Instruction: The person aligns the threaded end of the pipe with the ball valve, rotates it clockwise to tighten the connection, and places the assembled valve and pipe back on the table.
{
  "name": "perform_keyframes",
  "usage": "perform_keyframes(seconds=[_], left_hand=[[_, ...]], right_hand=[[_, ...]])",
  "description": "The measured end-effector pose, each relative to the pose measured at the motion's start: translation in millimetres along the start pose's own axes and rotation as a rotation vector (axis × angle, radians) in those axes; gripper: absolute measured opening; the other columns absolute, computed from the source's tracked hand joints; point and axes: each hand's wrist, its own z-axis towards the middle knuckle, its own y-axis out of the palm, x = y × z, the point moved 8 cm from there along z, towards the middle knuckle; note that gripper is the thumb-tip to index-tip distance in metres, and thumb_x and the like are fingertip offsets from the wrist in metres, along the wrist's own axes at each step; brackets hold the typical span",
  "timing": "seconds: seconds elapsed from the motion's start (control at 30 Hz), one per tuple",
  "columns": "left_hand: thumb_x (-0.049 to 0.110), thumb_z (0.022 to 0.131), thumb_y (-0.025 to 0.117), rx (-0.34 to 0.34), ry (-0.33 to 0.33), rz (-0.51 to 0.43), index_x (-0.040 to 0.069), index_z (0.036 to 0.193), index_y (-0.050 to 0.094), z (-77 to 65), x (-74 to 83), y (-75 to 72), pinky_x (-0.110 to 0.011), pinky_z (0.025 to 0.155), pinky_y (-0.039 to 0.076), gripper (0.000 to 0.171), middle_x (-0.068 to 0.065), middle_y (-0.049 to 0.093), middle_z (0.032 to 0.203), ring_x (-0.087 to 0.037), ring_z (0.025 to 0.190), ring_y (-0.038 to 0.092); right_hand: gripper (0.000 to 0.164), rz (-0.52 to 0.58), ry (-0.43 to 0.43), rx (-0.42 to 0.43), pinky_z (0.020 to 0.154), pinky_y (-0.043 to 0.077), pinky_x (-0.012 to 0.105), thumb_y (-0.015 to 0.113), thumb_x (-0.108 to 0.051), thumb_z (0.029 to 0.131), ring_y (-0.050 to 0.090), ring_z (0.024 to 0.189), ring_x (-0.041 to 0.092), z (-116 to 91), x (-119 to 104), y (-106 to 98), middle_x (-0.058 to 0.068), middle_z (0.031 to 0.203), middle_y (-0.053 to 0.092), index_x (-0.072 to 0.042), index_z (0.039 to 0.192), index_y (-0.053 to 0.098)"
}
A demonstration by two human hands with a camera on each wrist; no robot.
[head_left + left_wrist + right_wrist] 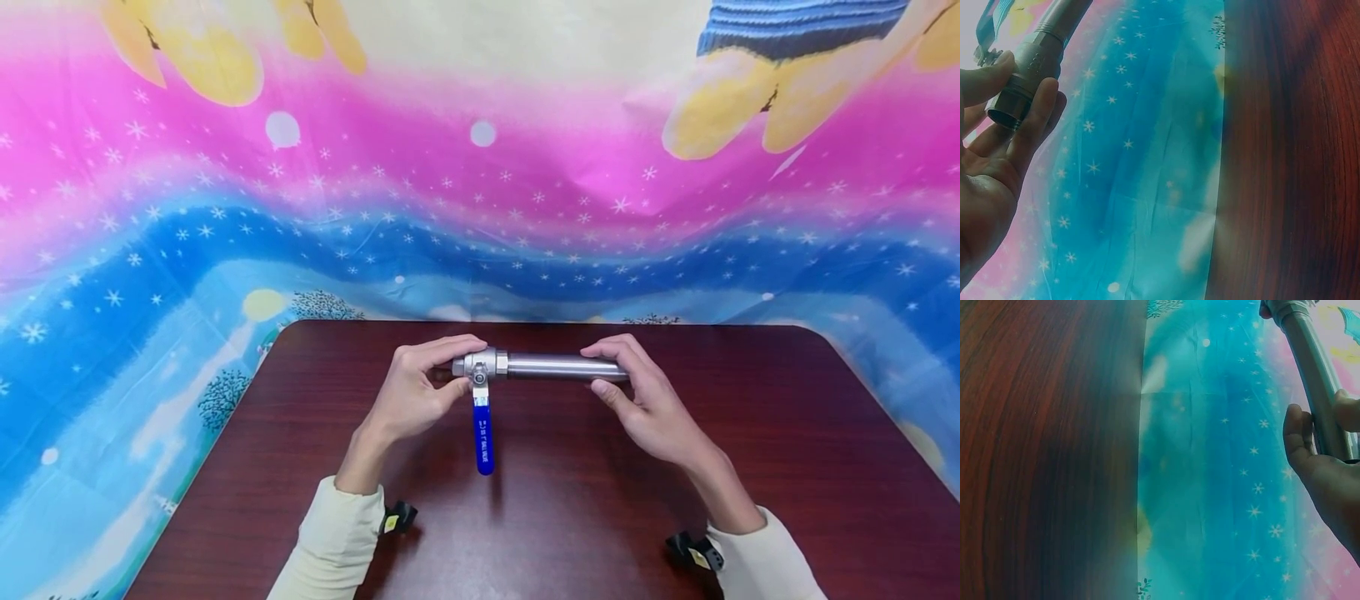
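Note:
A metal ball valve (481, 362) with a blue lever handle (484, 437) is joined to a straight steel pipe (551, 367) on its right. Held above the table, the two lie nearly level, and the lever points toward me. My left hand (408, 387) grips the valve body between thumb and fingers. At the pipe's far end, my right hand (651, 408) holds it with the thumb below and fingers over the top. In the left wrist view the valve's open round end (1007, 114) shows between thumb and fingers. The right wrist view shows the pipe (1316, 381) within my right hand (1329, 469).
A dark red-brown wooden table (570, 517) with rounded far corners lies beneath my hands. Behind and beside it hangs a pink and blue cloth (420, 192) printed with snowflakes. Black wrist cameras sit by both pale sleeves (333, 533).

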Motion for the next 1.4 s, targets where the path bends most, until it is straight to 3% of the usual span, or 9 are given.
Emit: perform_keyframes(seconds=[0.3,0.73,0.97,1.4], left_hand=[[-0.018,0.08,0.076,0.001,-0.024,-0.011,0.002,0.127,0.077,-1.5,-1.6,0.1,-0.026,0.077,0.066,0.051,-0.017,0.077,0.129,-0.016,0.098,0.072],[-0.019,0.079,0.076,-0.001,-0.037,-0.003,0.001,0.128,0.077,-1.3,-0.9,0.5,-0.029,0.077,0.067,0.053,-0.017,0.077,0.129,-0.02,0.097,0.074],[-0.019,0.079,0.077,0.006,-0.012,0.011,0.0,0.128,0.077,-1.1,2.1,-0.7,-0.028,0.076,0.066,0.052,-0.017,0.077,0.128,-0.02,0.096,0.073],[-0.019,0.079,0.078,0.01,0.023,0.029,0.001,0.128,0.077,0.6,1.0,-3.0,-0.026,0.08,0.065,0.053,-0.016,0.078,0.129,-0.017,0.106,0.073]], right_hand=[[0.053,0.04,-0.003,-0.016,0.1,0.043,0.007,0.069,0.018,0.091,0.051,0.126,0.005,-1.5,-0.8,2.9,0.009,0.138,0.057,-0.006,0.137,0.064],[0.047,0.004,-0.011,0.02,0.083,0.045,0.014,0.071,0.017,0.09,0.054,0.112,0.005,-1.7,-2.1,0.1,0.006,0.129,0.061,-0.005,0.131,0.067],[0.049,-0.004,-0.033,0.03,0.094,0.043,0.01,0.071,0.018,0.09,0.056,0.113,0.004,-0.9,-3.3,-0.9,0.006,0.128,0.064,-0.006,0.132,0.067],[0.05,0.003,-0.013,0.02,0.092,0.045,0.01,0.067,0.016,0.094,0.057,0.11,0.003,0.3,-0.6,-0.3,0.007,0.13,0.065,-0.01,0.136,0.067]])
